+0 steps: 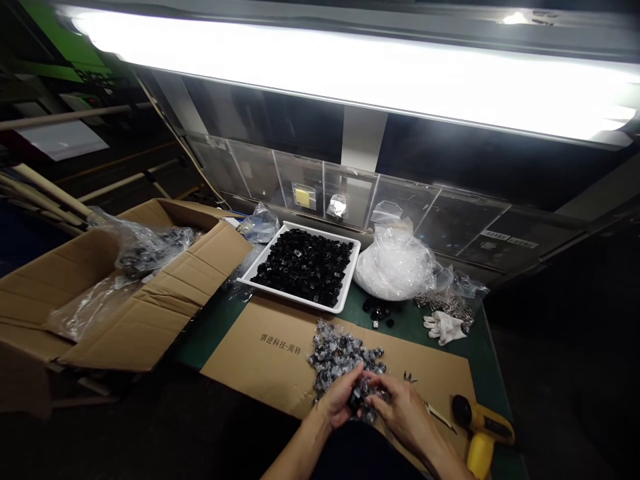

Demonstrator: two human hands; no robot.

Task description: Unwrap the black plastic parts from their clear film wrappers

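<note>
Holding the small black piece [357,398] low, between the left hand [339,402] and the right hand [404,408], suits this fingertip work above the near part of the cardboard sheet [245,363]. Both hands curl inward around it, fingers bent; which fingertips actually pinch, I cannot tell. A light, steady hold seems best, as the clear wrapping looks slippery. Careful wrists also spare the wrapped heap [333,353] just beyond and the slim tool [441,417] to the right.
</note>
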